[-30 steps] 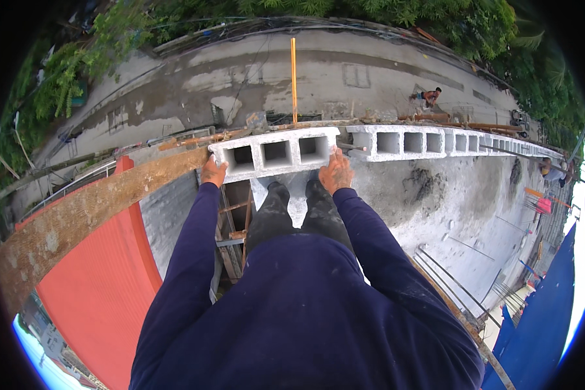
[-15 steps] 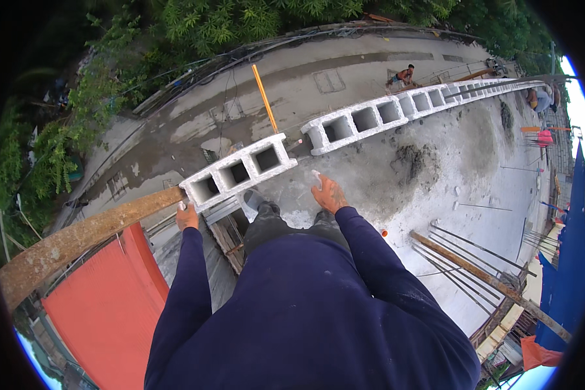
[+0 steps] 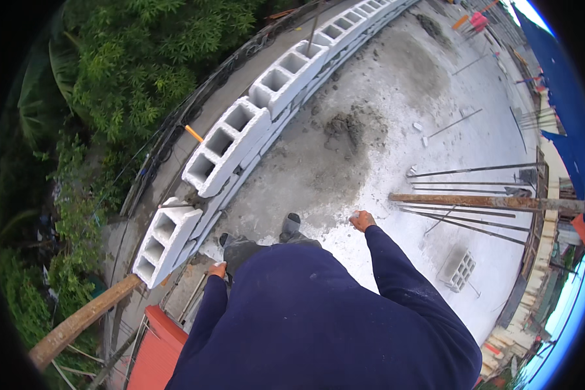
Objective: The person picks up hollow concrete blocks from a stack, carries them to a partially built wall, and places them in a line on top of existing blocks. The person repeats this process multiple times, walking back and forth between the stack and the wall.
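Observation:
My left hand (image 3: 218, 268) hangs low beside my leg, just right of the wall's near end. Its fingers are curled, with something whitish at their tips. My right hand (image 3: 362, 220) is held out over the pale concrete slab (image 3: 344, 250), loosely closed, whitish at the fingertips too. Whether either holds anything is too small to make out. Nearest my left hand is a grey hollow concrete block (image 3: 186, 220) at the wall's end. A gap parts it from another hollow block (image 3: 246, 141) farther along. Neither hand touches a block.
The block wall (image 3: 274, 96) curves away along the slab's left edge, with a drop beyond. A rusty beam (image 3: 84, 323) juts out at its near end. Wet mortar (image 3: 351, 133) lies ahead. Steel bars (image 3: 468, 170), a rusty pole (image 3: 458, 200) and a loose block (image 3: 462, 270) are at right.
My view and body have turned rightward, so the wall now sits farther left. My left hand has come away from the end block. A loose block on the slab has come into view.

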`<action>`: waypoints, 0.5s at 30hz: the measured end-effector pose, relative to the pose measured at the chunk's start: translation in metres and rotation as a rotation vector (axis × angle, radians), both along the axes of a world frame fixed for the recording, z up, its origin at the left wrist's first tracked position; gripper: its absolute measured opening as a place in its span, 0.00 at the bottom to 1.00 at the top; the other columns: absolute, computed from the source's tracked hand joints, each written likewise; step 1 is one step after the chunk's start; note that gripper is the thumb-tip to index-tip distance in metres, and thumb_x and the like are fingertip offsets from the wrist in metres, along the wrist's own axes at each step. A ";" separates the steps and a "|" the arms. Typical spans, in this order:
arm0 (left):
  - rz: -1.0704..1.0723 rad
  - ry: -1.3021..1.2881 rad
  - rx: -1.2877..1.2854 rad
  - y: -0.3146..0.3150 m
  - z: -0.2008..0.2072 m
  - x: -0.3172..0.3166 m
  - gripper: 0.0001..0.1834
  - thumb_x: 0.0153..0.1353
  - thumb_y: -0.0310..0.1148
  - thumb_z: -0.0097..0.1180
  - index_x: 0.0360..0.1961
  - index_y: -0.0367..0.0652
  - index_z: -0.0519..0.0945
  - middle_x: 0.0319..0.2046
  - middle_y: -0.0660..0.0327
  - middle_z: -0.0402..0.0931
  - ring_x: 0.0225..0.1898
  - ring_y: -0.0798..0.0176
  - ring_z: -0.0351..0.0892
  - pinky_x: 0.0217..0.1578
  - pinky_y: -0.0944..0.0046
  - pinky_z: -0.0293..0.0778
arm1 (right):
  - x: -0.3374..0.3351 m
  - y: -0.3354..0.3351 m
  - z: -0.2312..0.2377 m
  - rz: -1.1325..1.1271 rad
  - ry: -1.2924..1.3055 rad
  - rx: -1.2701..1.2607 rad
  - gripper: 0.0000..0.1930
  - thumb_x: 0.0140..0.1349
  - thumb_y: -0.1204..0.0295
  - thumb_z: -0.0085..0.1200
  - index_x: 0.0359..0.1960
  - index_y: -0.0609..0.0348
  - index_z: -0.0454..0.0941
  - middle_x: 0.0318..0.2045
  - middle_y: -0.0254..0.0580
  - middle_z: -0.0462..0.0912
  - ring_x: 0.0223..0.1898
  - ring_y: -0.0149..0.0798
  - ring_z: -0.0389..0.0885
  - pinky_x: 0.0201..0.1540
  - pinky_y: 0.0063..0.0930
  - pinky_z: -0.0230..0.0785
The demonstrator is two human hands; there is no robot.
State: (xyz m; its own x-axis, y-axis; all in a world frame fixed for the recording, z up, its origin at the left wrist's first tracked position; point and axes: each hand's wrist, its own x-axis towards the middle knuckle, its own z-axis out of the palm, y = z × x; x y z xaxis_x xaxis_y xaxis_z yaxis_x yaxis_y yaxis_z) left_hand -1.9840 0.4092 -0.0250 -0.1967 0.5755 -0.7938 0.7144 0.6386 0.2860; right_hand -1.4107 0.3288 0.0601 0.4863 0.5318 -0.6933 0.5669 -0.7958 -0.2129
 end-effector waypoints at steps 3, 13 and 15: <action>-0.460 -0.128 0.143 0.086 0.002 0.082 0.22 0.56 0.43 0.54 0.46 0.38 0.78 0.43 0.49 0.78 0.41 0.50 0.79 0.44 0.57 0.72 | 0.022 0.010 0.016 -0.091 -0.076 0.072 0.23 0.50 0.56 0.53 0.35 0.68 0.78 0.39 0.61 0.79 0.44 0.54 0.78 0.48 0.42 0.69; -0.565 -0.346 0.071 0.257 0.041 0.218 0.22 0.58 0.39 0.55 0.50 0.37 0.74 0.41 0.53 0.76 0.33 0.60 0.79 0.26 0.66 0.79 | -0.059 -0.006 -0.016 -0.519 0.444 0.063 0.42 0.52 0.32 0.37 0.50 0.61 0.75 0.51 0.62 0.73 0.56 0.57 0.69 0.57 0.40 0.59; -0.591 -0.374 -0.021 0.265 0.035 0.231 0.20 0.57 0.40 0.56 0.48 0.42 0.76 0.36 0.58 0.78 0.26 0.61 0.79 0.22 0.65 0.77 | -0.068 -0.026 -0.020 -0.522 0.685 0.153 0.45 0.53 0.32 0.37 0.55 0.63 0.70 0.59 0.56 0.65 0.59 0.53 0.65 0.59 0.45 0.56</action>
State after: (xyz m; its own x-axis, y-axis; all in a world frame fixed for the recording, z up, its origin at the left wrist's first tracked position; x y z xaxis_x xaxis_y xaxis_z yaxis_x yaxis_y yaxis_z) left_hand -1.7528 0.6738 0.0097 0.4332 0.4858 -0.7591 0.7996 0.1815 0.5724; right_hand -1.4791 0.3030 0.0404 0.1962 0.4685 -0.8614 -0.1534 -0.8530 -0.4989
